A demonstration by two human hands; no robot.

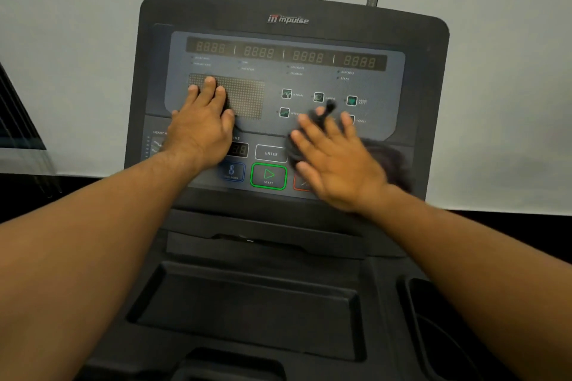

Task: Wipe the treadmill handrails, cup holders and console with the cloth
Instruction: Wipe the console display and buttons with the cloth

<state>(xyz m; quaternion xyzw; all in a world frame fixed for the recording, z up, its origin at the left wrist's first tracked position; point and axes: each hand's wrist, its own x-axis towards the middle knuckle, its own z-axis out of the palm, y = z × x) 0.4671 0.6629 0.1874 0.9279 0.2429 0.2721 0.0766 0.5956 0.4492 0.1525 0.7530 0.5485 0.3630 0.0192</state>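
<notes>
— On the console (433,96), seen from the head camera: where is the cloth (330,107)?
— Under the right hand (337,164), on the panel's right half. Dark tufts show past the fingertips.
— How does that hand lie?
— Fingers spread and straight, pressing the cloth flat. It is blurred, so probably moving.
— And the left hand (201,127)?
— Flat on the dot-grid display, fingers close together, gripping nothing I can see.
— Next?
— The panel is widest left to right, so I'd sweep leftward. The cup holder (433,318) lies below, nearer the right arm.
</notes>
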